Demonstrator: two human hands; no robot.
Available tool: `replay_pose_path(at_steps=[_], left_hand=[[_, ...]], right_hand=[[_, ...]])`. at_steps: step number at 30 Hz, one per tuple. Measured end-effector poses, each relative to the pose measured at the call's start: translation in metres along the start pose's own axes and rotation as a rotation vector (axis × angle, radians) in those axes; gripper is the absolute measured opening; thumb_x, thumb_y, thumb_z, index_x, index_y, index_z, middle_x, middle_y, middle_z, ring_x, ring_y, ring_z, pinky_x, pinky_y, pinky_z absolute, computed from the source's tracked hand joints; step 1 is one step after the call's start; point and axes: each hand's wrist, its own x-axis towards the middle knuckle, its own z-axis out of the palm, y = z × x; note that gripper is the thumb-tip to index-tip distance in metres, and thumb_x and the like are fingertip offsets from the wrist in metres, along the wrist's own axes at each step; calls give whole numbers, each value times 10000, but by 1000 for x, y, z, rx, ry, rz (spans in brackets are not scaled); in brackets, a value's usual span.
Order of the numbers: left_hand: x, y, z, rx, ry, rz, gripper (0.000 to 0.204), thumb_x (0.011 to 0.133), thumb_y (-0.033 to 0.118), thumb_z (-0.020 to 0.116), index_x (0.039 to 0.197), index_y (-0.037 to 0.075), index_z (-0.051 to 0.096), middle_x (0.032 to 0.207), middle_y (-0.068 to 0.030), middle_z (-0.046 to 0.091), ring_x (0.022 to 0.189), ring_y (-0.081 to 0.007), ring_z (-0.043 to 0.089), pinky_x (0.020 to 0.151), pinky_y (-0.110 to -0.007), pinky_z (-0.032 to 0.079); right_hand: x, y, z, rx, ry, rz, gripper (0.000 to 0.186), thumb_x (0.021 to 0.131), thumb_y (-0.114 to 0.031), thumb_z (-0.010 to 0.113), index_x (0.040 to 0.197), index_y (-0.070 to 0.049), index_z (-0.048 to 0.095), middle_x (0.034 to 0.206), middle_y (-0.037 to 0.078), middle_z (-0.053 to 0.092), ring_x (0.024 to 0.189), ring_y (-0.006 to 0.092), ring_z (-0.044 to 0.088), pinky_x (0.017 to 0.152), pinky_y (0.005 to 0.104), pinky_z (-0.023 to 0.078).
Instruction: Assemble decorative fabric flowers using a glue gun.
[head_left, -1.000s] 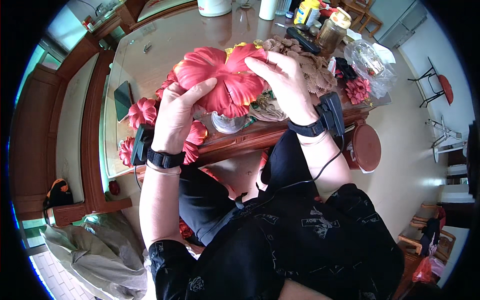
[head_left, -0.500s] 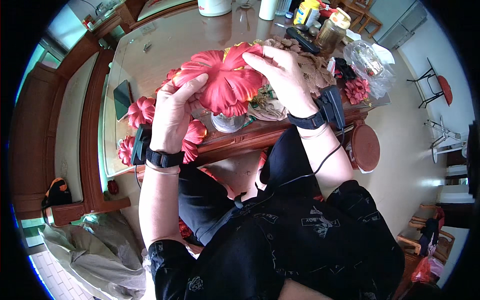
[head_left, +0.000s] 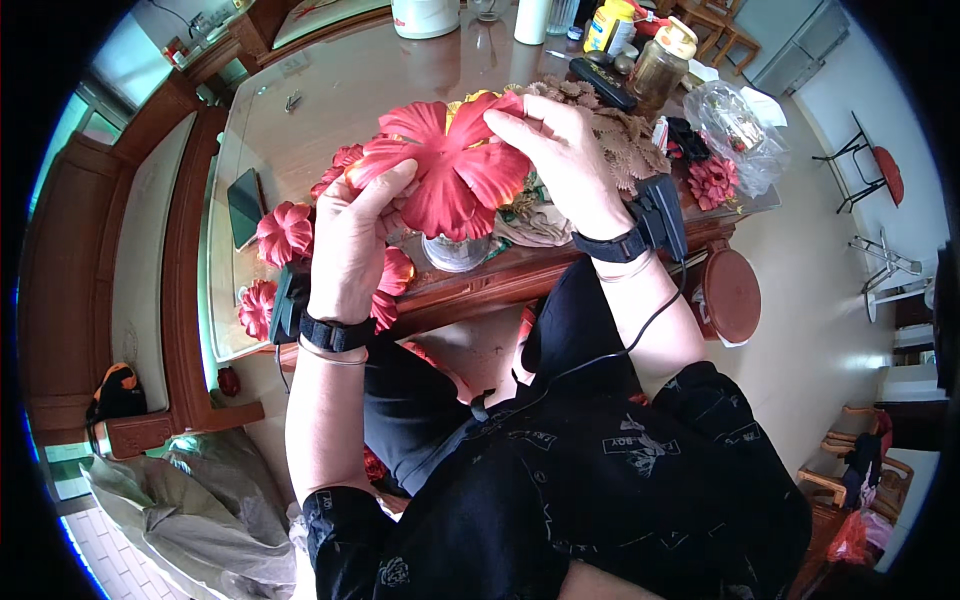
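Observation:
A large red artificial flower (head_left: pixel 452 165) with wide petals is held up between my hands above the table's front edge. My left hand (head_left: pixel 362 220) pinches a petal on its left side, thumb on top. At the upper right, my right hand (head_left: pixel 560 140) grips another petal between thumb and fingers. Below the flower stands a glass jar (head_left: pixel 455 252), its top hidden by the petals. More red flowers (head_left: pixel 285 234) lie on the table beside my left wrist. A pile of brown, jagged-edged cut pieces (head_left: pixel 625 150) sits just beyond my right hand.
On the glass-topped table (head_left: pixel 330 95) a phone (head_left: pixel 244 208) lies at the left. A black case (head_left: pixel 603 83), an amber jar (head_left: pixel 662 68), a yellow bottle (head_left: pixel 610 28) and a plastic bag (head_left: pixel 735 125) stand or lie at the right. A round red stool (head_left: pixel 730 297) is beside the table.
The flower has turned slightly and its petals lie more spread out. My left hand has shifted a little to the right and down; my right hand keeps its grip.

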Motion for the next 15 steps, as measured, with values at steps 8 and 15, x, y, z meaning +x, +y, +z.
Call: replay_pose_path(at_steps=[8, 15], left_hand=[[1, -5, -6, 35, -7, 12, 92, 866, 104, 675, 933, 41, 674, 826, -12, 673, 686, -59, 619, 587, -192, 492], [0, -10, -3, 50, 25, 3, 89, 866, 118, 684, 925, 52, 677, 807, -2, 667, 653, -44, 599, 562, -186, 467]], right_hand=[[-3, 4, 1, 50, -6, 31, 259, 909, -151, 625, 1096, 27, 642, 976, 37, 678, 877, 75, 610, 801, 220, 474], [-6, 12, 0, 42, 4, 61, 257, 903, -149, 634, 1092, 25, 643, 967, 32, 674, 872, 73, 607, 801, 220, 471]])
